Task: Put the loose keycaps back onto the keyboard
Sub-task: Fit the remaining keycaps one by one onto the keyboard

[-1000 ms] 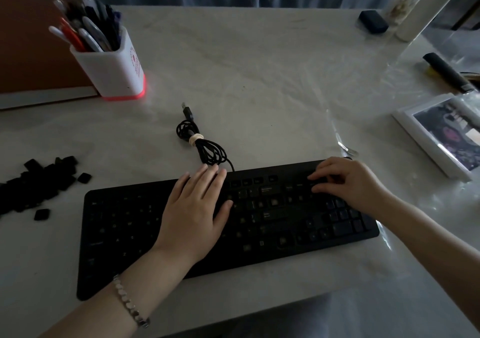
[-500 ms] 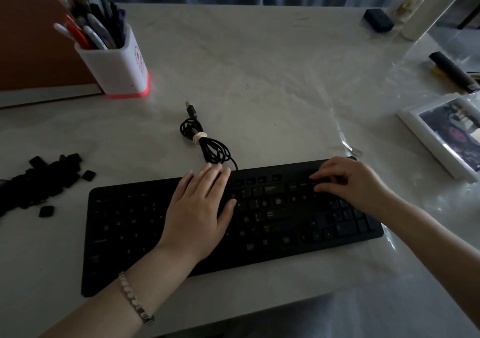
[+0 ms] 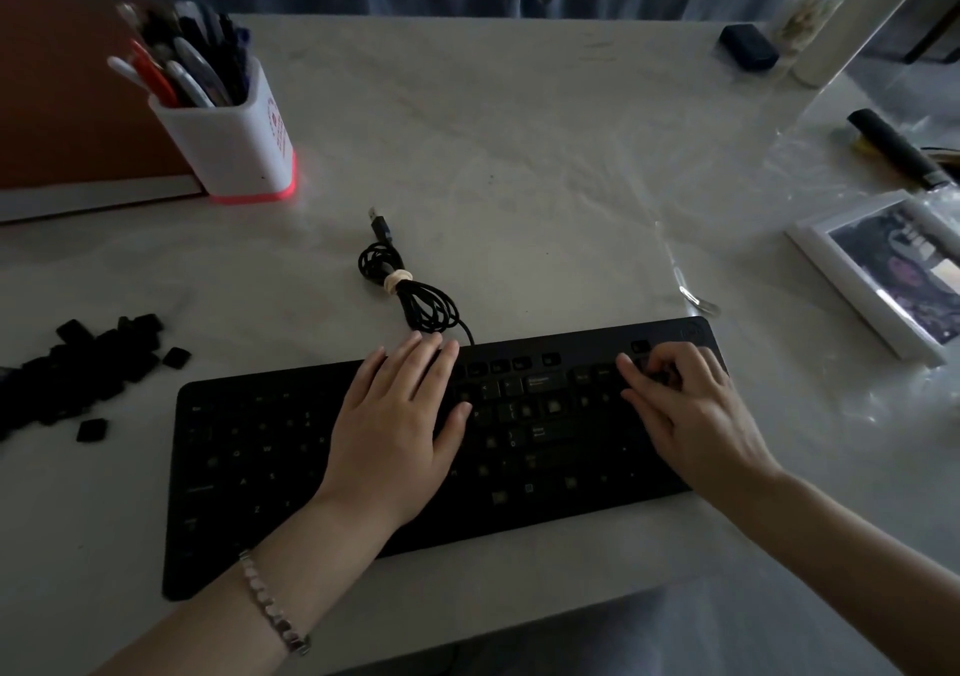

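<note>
Pale table (image 3: 519, 156) carries one black keyboard (image 3: 249, 467). Left hand (image 3: 395, 431) lies flat on its middle, fingers straight, apparently to steady it. Right hand (image 3: 685, 405) curls over the far-right top keys, probably seating a cap; whether it holds one cannot be told. Loose keycaps (image 3: 93, 363) lie in one heap left of the keyboard, too dark to count.

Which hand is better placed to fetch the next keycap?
Left hand: it rests flat on the black keyboard, nearer the pile of loose black keycaps; right hand curls at the far end.
</note>
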A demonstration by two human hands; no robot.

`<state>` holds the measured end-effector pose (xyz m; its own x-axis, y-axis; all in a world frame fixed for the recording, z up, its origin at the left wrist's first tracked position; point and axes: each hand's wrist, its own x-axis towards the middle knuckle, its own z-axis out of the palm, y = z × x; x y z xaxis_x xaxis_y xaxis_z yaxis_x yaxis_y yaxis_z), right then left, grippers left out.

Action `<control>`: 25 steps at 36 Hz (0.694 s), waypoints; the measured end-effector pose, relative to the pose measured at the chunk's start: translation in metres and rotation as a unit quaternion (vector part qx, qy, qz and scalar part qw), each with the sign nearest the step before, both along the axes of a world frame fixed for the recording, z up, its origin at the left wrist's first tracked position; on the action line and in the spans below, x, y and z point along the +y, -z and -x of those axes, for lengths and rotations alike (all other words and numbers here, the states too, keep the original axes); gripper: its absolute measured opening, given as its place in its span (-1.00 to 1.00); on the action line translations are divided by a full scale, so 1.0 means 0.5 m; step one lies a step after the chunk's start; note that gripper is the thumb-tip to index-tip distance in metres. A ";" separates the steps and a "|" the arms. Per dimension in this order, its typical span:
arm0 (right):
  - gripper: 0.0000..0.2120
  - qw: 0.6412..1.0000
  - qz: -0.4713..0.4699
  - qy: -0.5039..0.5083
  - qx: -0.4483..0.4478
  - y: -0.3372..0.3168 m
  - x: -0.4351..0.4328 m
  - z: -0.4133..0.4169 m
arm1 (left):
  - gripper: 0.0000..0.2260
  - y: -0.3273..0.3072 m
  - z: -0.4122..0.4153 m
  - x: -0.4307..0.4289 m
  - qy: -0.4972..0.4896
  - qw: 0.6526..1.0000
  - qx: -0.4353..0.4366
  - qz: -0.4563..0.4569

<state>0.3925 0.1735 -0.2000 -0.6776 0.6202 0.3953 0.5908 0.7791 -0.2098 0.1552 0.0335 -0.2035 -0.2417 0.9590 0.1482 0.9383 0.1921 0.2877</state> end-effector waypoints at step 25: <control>-0.68 0.557 0.690 0.077 0.456 -0.164 -0.111 0.174 | -0.52 0.001 0.009 0.001 0.001 1.000 0.015 -0.004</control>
<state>0.3055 0.1181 -0.1179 -0.4824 0.7829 -0.3928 -0.2147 -0.5405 -0.8135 0.1506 0.0342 -0.2039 -0.2349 0.9582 0.1634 0.9472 0.1879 0.2600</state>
